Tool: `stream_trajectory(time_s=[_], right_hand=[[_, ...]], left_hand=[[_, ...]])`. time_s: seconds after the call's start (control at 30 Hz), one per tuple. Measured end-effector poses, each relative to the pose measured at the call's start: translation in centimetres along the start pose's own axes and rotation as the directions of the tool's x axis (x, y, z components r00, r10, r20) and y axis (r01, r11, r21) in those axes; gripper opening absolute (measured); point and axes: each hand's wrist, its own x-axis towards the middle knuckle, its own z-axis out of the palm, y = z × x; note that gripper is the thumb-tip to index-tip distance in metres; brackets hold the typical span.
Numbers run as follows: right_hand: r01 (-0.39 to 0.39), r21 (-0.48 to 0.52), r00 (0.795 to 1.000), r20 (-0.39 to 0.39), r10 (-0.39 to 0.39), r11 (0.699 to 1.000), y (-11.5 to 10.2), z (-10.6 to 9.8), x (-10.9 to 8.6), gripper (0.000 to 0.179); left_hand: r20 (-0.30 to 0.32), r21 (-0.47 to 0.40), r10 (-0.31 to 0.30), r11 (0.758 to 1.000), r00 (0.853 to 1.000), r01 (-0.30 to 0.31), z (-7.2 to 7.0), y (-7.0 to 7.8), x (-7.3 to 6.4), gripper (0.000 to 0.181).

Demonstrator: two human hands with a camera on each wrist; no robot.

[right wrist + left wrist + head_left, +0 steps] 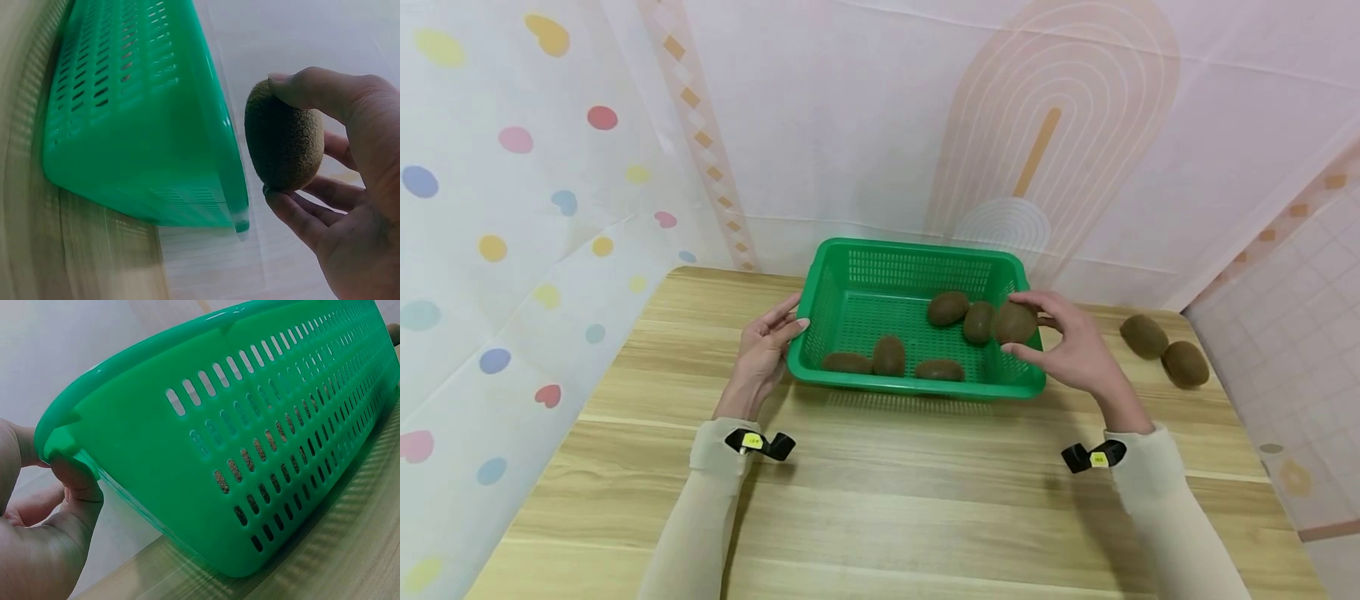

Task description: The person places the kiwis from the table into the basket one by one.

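A green plastic basket (917,390) with slotted walls stands on the table, several brown kiwis (889,357) lying inside along its front and right side. My left hand (762,354) grips the basket's left rim, thumb over the edge and fingers beneath; the left wrist view shows this hand (59,531) at the corner. In my right hand (1071,342) a kiwi (1015,322) is pinched between thumb and fingers, over the basket's right rim. Seen from the right wrist, this kiwi (284,137) is held just above the rim, the fingers (300,219) under its lower end.
Two more kiwis (1144,336) lie on the wooden table (895,500) to the right of the basket, close to the right edge. A patterned cloth (820,125) hangs behind the table and along both sides.
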Motion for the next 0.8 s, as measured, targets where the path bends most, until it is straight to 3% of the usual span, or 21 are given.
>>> stream_trajectory(time_s=[0.33, 0.57, 0.8], right_hand=[[0.052, -0.058, 0.997, 0.063, -0.048, 0.997, -0.02, 0.6, -0.17, 0.062], [-0.017, -0.071, 0.992, 0.122, 0.026, 0.997, 0.17, 0.41, -0.35, 0.066], [-0.052, -0.098, 0.995, 0.085, 0.06, 0.994, 0.67, -0.12, -0.79, 0.075]], left_hand=[[-0.001, -0.015, -0.005, 1.0, 1.0, 0.005, 0.15, 0.09, -0.06, 0.06], [-0.002, 0.0, -0.007, 1.0, 1.0, 0.007, 0.1, 0.08, -0.02, 0.06], [0.001, 0.006, -0.013, 1.0, 1.0, 0.013, -0.11, 0.05, -0.02, 0.059]])
